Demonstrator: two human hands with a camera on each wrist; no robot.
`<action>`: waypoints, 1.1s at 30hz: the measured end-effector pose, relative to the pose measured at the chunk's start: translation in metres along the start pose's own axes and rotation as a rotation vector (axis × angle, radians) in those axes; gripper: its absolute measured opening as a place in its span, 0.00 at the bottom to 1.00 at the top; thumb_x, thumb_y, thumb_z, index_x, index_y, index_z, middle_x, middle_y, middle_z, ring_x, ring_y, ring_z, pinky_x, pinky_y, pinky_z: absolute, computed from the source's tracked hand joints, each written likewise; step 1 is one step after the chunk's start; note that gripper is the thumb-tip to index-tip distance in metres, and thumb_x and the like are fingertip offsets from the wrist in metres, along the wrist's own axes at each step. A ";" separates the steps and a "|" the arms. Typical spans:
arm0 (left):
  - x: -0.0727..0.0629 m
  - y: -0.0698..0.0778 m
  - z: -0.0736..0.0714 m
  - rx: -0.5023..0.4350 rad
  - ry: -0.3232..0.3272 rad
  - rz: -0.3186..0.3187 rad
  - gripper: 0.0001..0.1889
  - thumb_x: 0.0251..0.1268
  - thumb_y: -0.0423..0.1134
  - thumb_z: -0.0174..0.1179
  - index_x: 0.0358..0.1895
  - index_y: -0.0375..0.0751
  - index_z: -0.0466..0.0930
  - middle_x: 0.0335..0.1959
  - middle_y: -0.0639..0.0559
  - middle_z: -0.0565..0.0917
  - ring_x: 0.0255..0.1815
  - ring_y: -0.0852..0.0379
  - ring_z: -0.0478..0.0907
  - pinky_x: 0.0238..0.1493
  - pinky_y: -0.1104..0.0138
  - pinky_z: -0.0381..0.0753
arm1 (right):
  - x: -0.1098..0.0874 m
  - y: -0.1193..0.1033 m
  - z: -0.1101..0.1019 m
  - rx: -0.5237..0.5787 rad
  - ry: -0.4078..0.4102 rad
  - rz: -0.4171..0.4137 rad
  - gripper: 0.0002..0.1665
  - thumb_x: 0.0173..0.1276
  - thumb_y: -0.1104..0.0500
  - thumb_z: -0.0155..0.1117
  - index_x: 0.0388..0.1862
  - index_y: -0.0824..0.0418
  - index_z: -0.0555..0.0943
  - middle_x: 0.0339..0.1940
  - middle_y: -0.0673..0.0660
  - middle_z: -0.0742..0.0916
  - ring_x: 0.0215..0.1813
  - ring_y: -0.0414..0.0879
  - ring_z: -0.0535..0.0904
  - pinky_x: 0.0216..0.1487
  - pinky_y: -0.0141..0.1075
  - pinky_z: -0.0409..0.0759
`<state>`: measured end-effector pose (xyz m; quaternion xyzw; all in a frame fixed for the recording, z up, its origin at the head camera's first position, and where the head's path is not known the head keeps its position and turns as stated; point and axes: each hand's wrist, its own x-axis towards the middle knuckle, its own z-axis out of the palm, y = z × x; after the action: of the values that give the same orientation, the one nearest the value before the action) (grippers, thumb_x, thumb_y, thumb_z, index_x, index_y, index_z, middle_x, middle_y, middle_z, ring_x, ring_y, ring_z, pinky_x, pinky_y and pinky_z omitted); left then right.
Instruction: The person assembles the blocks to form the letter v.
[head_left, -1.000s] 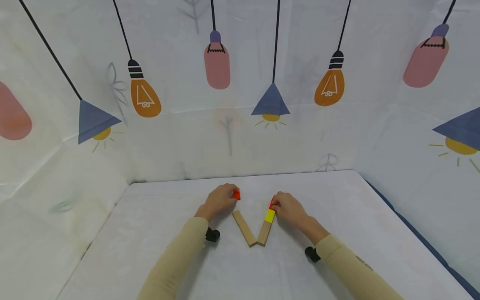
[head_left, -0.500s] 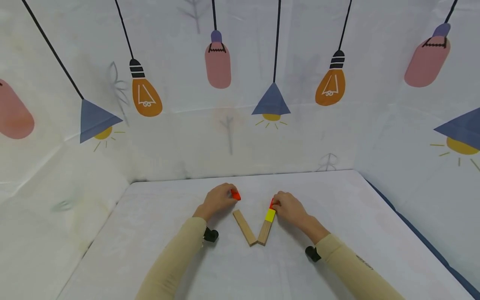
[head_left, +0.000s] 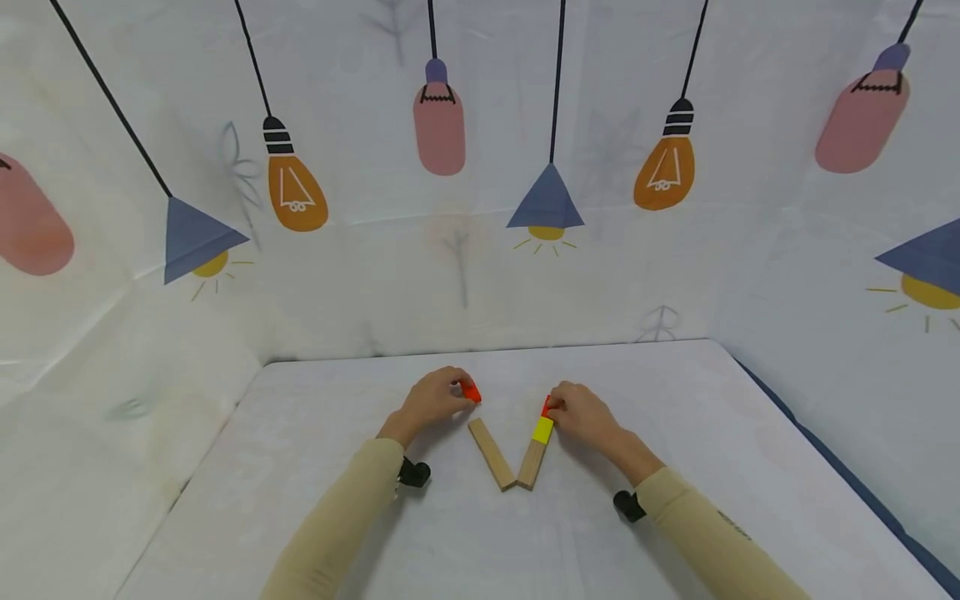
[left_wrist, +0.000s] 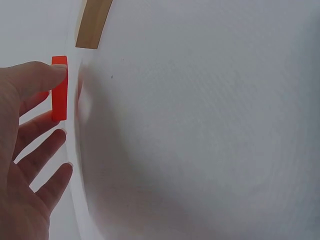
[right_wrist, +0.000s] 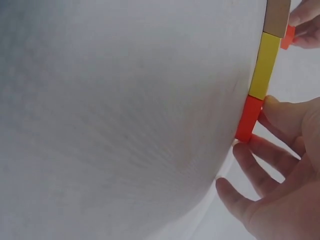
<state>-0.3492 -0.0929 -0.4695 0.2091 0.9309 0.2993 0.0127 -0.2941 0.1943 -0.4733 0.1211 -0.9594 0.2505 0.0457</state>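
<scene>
Two plain wooden blocks, one on the left (head_left: 492,454) and one on the right (head_left: 532,464), form a V on the table, meeting at their near ends. A yellow block (head_left: 542,430) continues the right arm of the V, end to end with the wood. Beyond it lies a red block (right_wrist: 249,119), which my right hand (head_left: 588,417) pinches between thumb and fingers. My left hand (head_left: 427,402) holds another red block (left_wrist: 59,95) between thumb and fingertips, just beyond the far end of the left wooden block. Its other fingers are spread in the left wrist view.
A white-covered table (head_left: 480,550) lies under both hands. Behind it rises a white cloth backdrop (head_left: 360,275) printed with hanging lamps and bulbs. A black wrist camera (head_left: 414,472) is strapped to the left wrist and another camera (head_left: 628,505) to the right.
The red block in my left hand has turned and now leans, and the left wrist has shifted slightly left. My right hand stays at its red block. The head view has shifted a little.
</scene>
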 end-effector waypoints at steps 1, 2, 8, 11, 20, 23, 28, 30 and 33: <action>0.000 0.001 0.000 0.005 -0.004 -0.001 0.10 0.59 0.46 0.69 0.43 0.56 0.82 0.53 0.57 0.83 0.58 0.51 0.77 0.61 0.52 0.75 | 0.000 0.001 0.000 0.004 -0.002 0.001 0.05 0.62 0.64 0.70 0.29 0.57 0.83 0.30 0.51 0.81 0.34 0.44 0.73 0.38 0.36 0.75; -0.001 0.001 -0.001 0.008 -0.007 -0.006 0.11 0.59 0.47 0.69 0.44 0.57 0.82 0.52 0.58 0.83 0.58 0.51 0.77 0.61 0.52 0.75 | 0.000 0.002 -0.001 0.005 -0.003 0.002 0.05 0.62 0.63 0.70 0.29 0.57 0.83 0.30 0.51 0.81 0.34 0.44 0.73 0.38 0.36 0.75; -0.004 0.001 -0.001 0.010 -0.022 -0.031 0.11 0.59 0.49 0.69 0.44 0.60 0.81 0.51 0.60 0.82 0.57 0.52 0.75 0.61 0.52 0.75 | 0.000 0.002 -0.002 0.007 -0.016 0.019 0.06 0.63 0.62 0.70 0.28 0.57 0.82 0.30 0.51 0.80 0.34 0.44 0.73 0.38 0.36 0.74; -0.006 0.000 -0.002 0.008 -0.028 -0.030 0.11 0.59 0.49 0.69 0.45 0.60 0.81 0.52 0.61 0.82 0.57 0.52 0.75 0.61 0.53 0.75 | -0.001 0.001 -0.003 0.009 -0.018 0.028 0.05 0.62 0.62 0.71 0.28 0.57 0.82 0.30 0.51 0.80 0.34 0.44 0.72 0.38 0.36 0.73; -0.015 -0.002 -0.004 0.004 -0.028 -0.006 0.12 0.59 0.48 0.69 0.45 0.57 0.82 0.52 0.58 0.83 0.56 0.52 0.76 0.60 0.53 0.76 | 0.001 0.000 -0.002 0.021 -0.017 0.018 0.06 0.63 0.62 0.71 0.28 0.58 0.82 0.28 0.51 0.79 0.32 0.44 0.71 0.35 0.35 0.71; -0.017 -0.004 -0.004 0.013 -0.026 -0.003 0.12 0.59 0.48 0.69 0.45 0.58 0.82 0.52 0.59 0.83 0.56 0.54 0.76 0.61 0.54 0.76 | 0.001 0.000 -0.002 0.019 -0.015 0.019 0.06 0.62 0.62 0.71 0.28 0.58 0.82 0.28 0.51 0.78 0.32 0.44 0.71 0.35 0.35 0.71; -0.020 -0.006 -0.003 0.015 -0.030 -0.001 0.12 0.58 0.49 0.69 0.45 0.58 0.82 0.52 0.60 0.83 0.56 0.55 0.76 0.61 0.54 0.75 | 0.001 -0.001 -0.002 0.012 -0.016 0.027 0.07 0.63 0.62 0.71 0.27 0.58 0.81 0.28 0.52 0.78 0.32 0.45 0.71 0.34 0.35 0.71; -0.020 -0.007 -0.002 0.017 -0.032 0.004 0.12 0.58 0.48 0.69 0.45 0.58 0.82 0.52 0.60 0.83 0.55 0.55 0.77 0.61 0.54 0.75 | 0.001 -0.001 -0.002 0.008 -0.017 0.032 0.07 0.63 0.62 0.71 0.27 0.58 0.81 0.28 0.52 0.78 0.32 0.45 0.71 0.34 0.35 0.71; -0.020 -0.010 0.000 0.043 -0.030 0.021 0.13 0.58 0.48 0.70 0.46 0.58 0.82 0.52 0.60 0.83 0.53 0.57 0.77 0.60 0.55 0.76 | 0.000 -0.002 -0.002 0.008 -0.017 0.036 0.06 0.63 0.63 0.71 0.28 0.59 0.81 0.28 0.52 0.79 0.32 0.44 0.71 0.34 0.35 0.72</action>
<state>-0.3343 -0.1078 -0.4773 0.2234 0.9346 0.2760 0.0191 -0.2937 0.1931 -0.4703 0.1062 -0.9608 0.2541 0.0328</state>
